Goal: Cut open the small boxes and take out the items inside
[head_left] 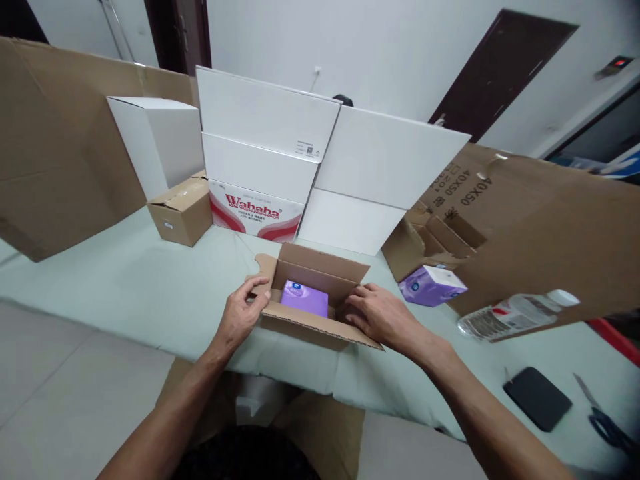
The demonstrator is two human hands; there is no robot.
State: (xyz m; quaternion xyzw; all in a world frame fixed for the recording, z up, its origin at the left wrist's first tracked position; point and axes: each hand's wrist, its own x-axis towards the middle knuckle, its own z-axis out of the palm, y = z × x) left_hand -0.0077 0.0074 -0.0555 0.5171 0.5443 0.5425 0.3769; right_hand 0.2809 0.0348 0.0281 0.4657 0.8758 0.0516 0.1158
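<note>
An open brown cardboard box [305, 331] stands near the table's front edge, its long flaps folded outward. Inside lies a purple tissue pack [305, 300] with a small dark blue logo, toward the left part of the box. My left hand [243, 312] grips the box's left end flap between thumb and fingers. At the other end, my right hand [383, 313] has its curled fingers on the right end of the box, the fingertips partly inside. The right end flap is mostly hidden behind that hand.
A second purple tissue pack [433, 285] rests by an open carton [425, 243] on the right. Beyond it are a clear water bottle [517, 315], a black pad [537, 398] and scissors [603, 417]. A closed brown box [183, 213] and a white Wahaha carton [255, 213] stand behind.
</note>
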